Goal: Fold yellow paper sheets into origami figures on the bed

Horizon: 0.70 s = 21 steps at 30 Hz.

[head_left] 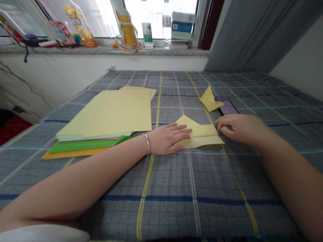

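My left hand point(168, 138) lies flat on the left end of a folded sheet of pale yellow paper point(199, 137), pressing it to the checked cloth. My right hand point(239, 129) is curled, its fingertips at the paper's upper right flap; I cannot tell whether they pinch it. Beyond that hand sits a smaller folded yellow paper piece point(209, 99), partly over a dark smartphone point(228, 107). To the left of my left hand lies a stack of coloured paper sheets point(108, 114), pale yellow on top, with green and orange below.
A grey checked cloth point(176, 201) with yellow and blue stripes covers the surface. Behind it runs a stone window sill point(106, 50) holding bottles, boxes and packets. A grey curtain point(247, 33) hangs at the right, and a white wall point(45, 80) stands at the left.
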Each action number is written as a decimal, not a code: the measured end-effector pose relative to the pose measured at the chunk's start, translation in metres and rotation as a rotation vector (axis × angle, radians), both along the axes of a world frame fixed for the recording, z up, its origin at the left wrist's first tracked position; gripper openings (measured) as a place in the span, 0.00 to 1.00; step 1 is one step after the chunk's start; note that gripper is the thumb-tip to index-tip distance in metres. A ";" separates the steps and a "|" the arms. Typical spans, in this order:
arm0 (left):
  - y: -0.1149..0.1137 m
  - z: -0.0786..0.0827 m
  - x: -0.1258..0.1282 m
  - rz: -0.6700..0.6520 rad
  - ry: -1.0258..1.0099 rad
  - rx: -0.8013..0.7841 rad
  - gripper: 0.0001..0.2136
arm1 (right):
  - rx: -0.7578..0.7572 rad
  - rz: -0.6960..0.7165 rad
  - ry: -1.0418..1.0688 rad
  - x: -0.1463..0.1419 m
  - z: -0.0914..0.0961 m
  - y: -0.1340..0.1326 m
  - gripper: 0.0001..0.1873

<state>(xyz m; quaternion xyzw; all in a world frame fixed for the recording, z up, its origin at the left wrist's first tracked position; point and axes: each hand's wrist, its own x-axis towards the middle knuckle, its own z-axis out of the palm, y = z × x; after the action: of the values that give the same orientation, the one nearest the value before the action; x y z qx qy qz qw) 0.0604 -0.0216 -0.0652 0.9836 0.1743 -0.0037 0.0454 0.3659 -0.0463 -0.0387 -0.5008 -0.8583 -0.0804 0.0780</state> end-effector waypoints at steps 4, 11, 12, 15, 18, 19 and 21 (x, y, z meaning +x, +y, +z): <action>0.000 -0.001 0.000 -0.013 -0.016 0.018 0.23 | -0.041 0.036 0.126 -0.019 -0.012 0.004 0.16; 0.002 0.000 0.000 -0.025 -0.041 0.039 0.22 | -0.218 0.103 0.058 -0.043 -0.051 0.008 0.30; 0.002 0.001 -0.001 -0.029 -0.039 0.043 0.22 | -0.223 0.103 0.046 -0.042 -0.054 0.009 0.30; 0.004 0.004 -0.006 -0.046 -0.033 0.057 0.20 | -0.225 0.094 0.031 -0.039 -0.055 0.009 0.30; 0.005 0.009 -0.012 -0.041 -0.039 0.090 0.18 | -0.239 0.082 0.022 -0.038 -0.054 0.008 0.30; 0.005 0.011 -0.014 -0.037 -0.041 0.107 0.17 | -0.245 0.080 0.020 -0.038 -0.053 0.008 0.30; 0.005 0.015 -0.017 -0.034 -0.037 0.142 0.16 | -0.252 0.075 0.023 -0.038 -0.053 0.008 0.30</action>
<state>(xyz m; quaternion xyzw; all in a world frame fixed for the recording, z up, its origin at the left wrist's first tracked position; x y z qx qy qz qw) 0.0435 -0.0165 -0.0497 0.9871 0.1563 0.0263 -0.0214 0.3277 -0.0386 -0.0922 -0.4750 -0.8788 0.0367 0.0273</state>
